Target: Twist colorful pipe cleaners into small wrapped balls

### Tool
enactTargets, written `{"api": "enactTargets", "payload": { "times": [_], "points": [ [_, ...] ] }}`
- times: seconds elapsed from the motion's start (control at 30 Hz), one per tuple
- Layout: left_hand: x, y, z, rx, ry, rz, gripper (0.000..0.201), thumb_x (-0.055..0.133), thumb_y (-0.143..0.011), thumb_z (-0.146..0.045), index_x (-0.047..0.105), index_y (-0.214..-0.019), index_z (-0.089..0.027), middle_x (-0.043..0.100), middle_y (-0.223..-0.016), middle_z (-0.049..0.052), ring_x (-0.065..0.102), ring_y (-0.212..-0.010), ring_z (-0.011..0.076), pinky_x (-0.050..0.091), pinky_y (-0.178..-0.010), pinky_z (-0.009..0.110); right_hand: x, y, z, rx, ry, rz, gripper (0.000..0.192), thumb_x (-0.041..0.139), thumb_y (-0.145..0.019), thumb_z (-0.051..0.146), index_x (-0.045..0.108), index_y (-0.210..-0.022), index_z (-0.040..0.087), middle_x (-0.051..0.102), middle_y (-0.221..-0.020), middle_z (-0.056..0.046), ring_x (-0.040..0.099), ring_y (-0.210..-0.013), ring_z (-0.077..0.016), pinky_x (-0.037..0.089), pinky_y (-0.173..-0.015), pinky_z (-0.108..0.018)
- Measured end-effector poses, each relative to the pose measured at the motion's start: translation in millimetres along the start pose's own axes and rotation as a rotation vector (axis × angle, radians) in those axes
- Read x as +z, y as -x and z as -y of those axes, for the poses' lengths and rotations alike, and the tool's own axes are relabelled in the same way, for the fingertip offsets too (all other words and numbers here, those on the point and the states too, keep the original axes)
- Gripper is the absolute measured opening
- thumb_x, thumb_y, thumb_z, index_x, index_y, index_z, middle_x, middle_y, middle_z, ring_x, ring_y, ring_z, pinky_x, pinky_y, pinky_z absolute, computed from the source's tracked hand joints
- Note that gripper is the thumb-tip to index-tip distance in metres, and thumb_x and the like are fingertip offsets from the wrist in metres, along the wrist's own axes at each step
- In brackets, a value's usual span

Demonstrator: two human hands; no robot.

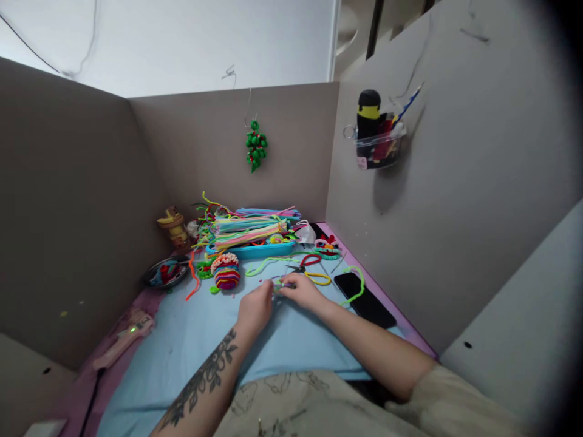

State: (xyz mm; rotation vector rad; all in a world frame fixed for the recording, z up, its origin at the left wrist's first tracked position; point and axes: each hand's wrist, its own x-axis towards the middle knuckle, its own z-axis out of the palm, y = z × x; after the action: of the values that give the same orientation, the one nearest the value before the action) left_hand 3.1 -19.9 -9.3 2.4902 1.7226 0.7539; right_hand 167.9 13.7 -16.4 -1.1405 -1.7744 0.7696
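Observation:
My left hand (257, 306) and my right hand (303, 290) meet over the blue cloth, fingers closed in a pinch. Between the fingertips shows a small purple and green pipe cleaner piece (277, 287), mostly hidden by the fingers. Just beyond my right hand lie scissors (317, 278) with one red and one yellow handle loop. A pale green pipe cleaner (268, 261) stretches across the cloth behind my hands. To the left stands a striped, rounded pipe cleaner figure (226, 273) with a pale curly top.
Pipe cleaner bundles (250, 230) lie over a blue tray (262, 250) at the back. A black phone (367, 301) is at right, a metal bowl (166, 273) at left, a pink glue gun (125, 340) nearer. Grey panels (228, 139) surround the table; a clear basket (380, 152) hangs right.

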Motion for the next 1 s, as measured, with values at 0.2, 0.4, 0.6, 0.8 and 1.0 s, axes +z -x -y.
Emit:
{"api": "enactTargets", "payload": {
  "times": [0.2,0.4,0.6,0.8,1.0],
  "points": [
    [-3.8,-8,14,-0.066,0.338,-0.266,0.018,0.045,-0.084,-0.03,0.056,-0.094,-0.019,0.064,-0.091,0.007,0.058,-0.087,0.0204,0.045,-0.076,0.032,-5,-3,-3,0.11,-0.122,-0.021,0.015,0.066,-0.065,0.026,0.069,-0.075,0.015,0.068,-0.085,-0.007,0.061,-0.083,-0.0226,0.045,-0.078,-0.035],
    [0.8,-13,27,-0.228,0.472,-0.299,0.023,0.051,-0.077,-0.032,0.059,-0.093,-0.017,0.061,-0.098,0.01,0.059,-0.089,0.0227,0.048,-0.07,0.033,-7,-3,-1,0.115,-0.173,-0.053,0.018,0.067,-0.065,0.028,0.069,-0.076,0.015,0.068,-0.088,-0.009,0.06,-0.085,-0.0234,0.044,-0.081,-0.037],
    [-0.6,-17,27,-0.543,0.859,-0.089,0.038,0.058,-0.073,-0.041,0.057,-0.1,-0.015,0.064,-0.093,0.01,0.063,-0.076,0.0185,0.049,-0.058,0.026,-14,-2,7,0.053,-0.212,-0.073,0.018,0.067,-0.066,0.03,0.068,-0.077,0.015,0.066,-0.095,-0.009,0.061,-0.092,-0.0235,0.044,-0.083,-0.036],
    [-4.2,-18,30,-0.56,1.04,-0.059,0.035,0.061,-0.069,-0.033,0.061,-0.098,-0.013,0.064,-0.08,0.007,0.059,-0.058,0.0126,0.043,-0.045,0.02,-17,1,11,-0.033,-0.212,0.041,0.009,0.066,-0.067,0.025,0.067,-0.071,0.017,0.066,-0.099,-0.009,0.059,-0.101,-0.0239,0.046,-0.084,-0.037],
    [1.3,-21,36,-0.394,0.888,-0.08,0.017,0.052,-0.067,-0.019,0.064,-0.077,-0.014,0.062,-0.064,0.002,0.053,-0.05,0.0112,0.04,-0.045,0.021,-14,2,7,-0.045,-0.213,0.091,0.009,0.066,-0.068,0.025,0.066,-0.072,0.017,0.064,-0.102,-0.01,0.059,-0.101,-0.0231,0.048,-0.08,-0.035]
  ]
}}
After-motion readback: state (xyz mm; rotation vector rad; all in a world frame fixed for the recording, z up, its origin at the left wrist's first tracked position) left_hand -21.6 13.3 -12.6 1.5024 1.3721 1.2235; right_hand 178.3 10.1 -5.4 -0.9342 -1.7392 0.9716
